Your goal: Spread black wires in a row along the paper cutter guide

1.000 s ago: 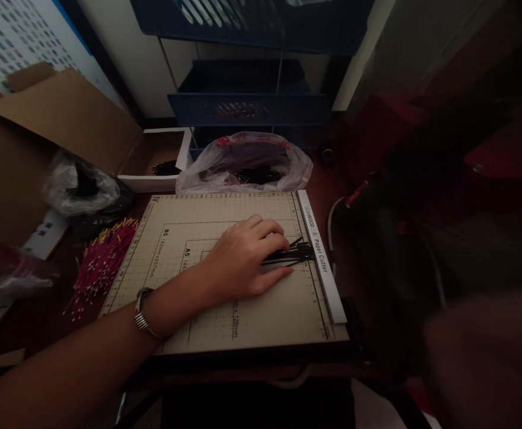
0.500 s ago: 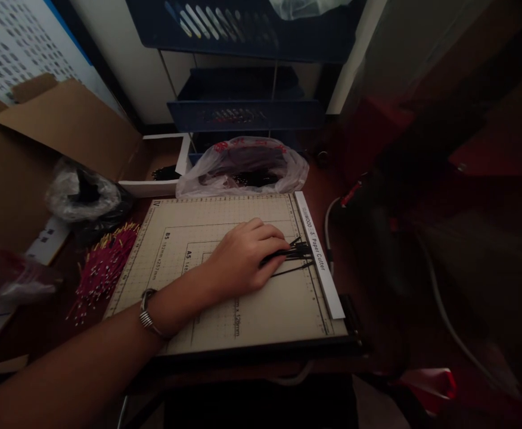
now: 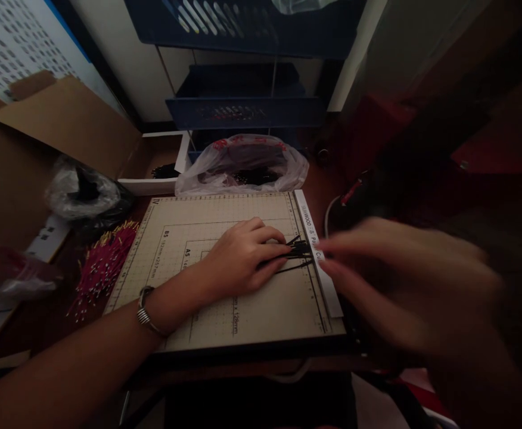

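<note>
My left hand point(image 3: 247, 256) rests on the paper cutter point(image 3: 261, 316), its fingers closed on a bundle of thin black cords point(image 3: 299, 249). The cords point right, toward the white guard strip point(image 3: 303, 214) along the cutter's right side. One black strand lies a little apart, below the bundle. My right hand point(image 3: 404, 280) is smeared by motion; its thumb and fingertips are close together at the guard strip, by the cord ends. Whether they grip anything cannot be made out.
Left of the cutter lies a pile of dark red cords point(image 3: 104, 268) with gold-coloured tips. Behind it stand a clear plastic bag point(image 3: 198, 176) with dark strands, an open cardboard box point(image 3: 147, 187) and a blue rack point(image 3: 243, 113). A black bag point(image 3: 95, 208) sits farther left.
My right hand has come into view from the right and reached the guard strip. My left hand stays nearly still on the black cords.
</note>
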`<state>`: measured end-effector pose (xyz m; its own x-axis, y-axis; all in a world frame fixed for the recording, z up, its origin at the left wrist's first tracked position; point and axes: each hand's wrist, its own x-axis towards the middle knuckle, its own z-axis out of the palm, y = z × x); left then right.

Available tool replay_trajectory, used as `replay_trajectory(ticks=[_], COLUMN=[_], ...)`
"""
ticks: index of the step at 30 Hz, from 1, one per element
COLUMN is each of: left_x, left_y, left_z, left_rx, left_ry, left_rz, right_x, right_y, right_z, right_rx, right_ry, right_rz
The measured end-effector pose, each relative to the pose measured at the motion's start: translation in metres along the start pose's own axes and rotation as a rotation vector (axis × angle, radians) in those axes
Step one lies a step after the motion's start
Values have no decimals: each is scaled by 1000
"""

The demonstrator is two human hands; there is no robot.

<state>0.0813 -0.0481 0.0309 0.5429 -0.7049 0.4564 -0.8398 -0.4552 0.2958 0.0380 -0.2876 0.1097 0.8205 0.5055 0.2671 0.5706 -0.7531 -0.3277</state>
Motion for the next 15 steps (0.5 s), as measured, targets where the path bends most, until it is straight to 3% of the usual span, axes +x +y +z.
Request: replay_trajectory(ticks=[3, 7, 15], left_x=[0, 0, 1], left_y=[1, 3, 2], left_z=[0, -1, -3], left_rx=[109, 221, 209], left_ry=[-22, -48, -35], left_rz=[49, 60, 91], right_x=[14, 24, 13], right_y=[22, 46, 56], right_z=[12, 31, 46], right_rx=[82, 139, 152], right_ry=[16, -110, -135], right_rz=[33, 77, 55])
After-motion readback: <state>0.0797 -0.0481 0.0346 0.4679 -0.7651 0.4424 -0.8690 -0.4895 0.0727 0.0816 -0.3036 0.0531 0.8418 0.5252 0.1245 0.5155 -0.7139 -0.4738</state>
